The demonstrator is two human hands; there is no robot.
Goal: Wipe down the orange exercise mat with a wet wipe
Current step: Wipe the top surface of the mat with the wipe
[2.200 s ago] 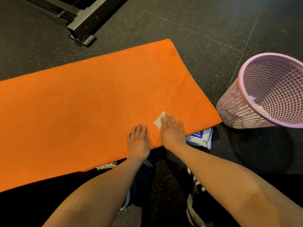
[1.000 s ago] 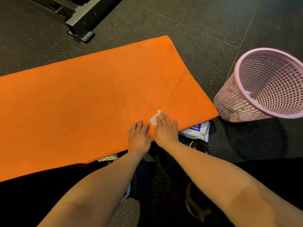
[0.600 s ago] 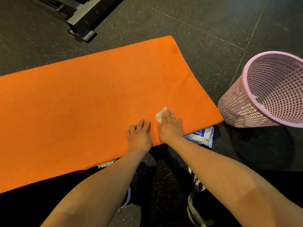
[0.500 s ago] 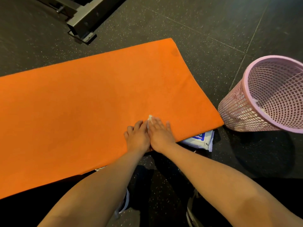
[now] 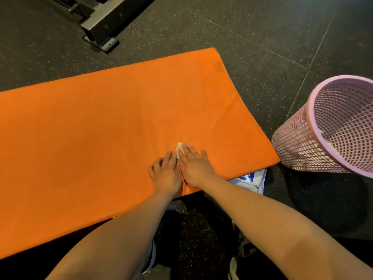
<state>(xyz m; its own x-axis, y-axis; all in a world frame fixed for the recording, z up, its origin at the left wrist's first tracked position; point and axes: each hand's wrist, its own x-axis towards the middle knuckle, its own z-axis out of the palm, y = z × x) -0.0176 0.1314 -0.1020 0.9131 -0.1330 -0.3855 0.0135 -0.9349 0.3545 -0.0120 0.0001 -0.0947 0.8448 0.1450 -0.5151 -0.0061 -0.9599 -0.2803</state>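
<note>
Orange exercise mat (image 5: 90, 138) lies flat on the dark speckled floor (image 5: 262, 37). Its long axis runs left to right, with the right end angled slightly toward the far side. The left end runs out of view. The short right edge slants from the far corner down to the near-right corner, and a small darker spot (image 5: 218, 66) sits just inside the far corner. Both hands are on the mat close to its near edge, right of centre, side by side and almost touching. The right hand (image 5: 194, 168) is spread flat, fingers straight and pointing far, pressing the wet wipe (image 5: 179, 151) onto the mat. Only a small crumpled white corner of the wipe shows, past the fingertips on the left side. The left hand (image 5: 166, 173) rests palm down on the mat with its fingers loosely bent and grips nothing. A white and blue wipes packet (image 5: 250, 179) lies on the floor, partly tucked under the mat's near-right corner. A pink mesh basket (image 5: 292, 144) stands on the floor just beside that corner, to its right, tilted in this wide view, with pale scraps visible through the mesh. A grey metal frame foot (image 5: 107, 23) sits on the floor beyond the mat's far edge, apart from it.
</note>
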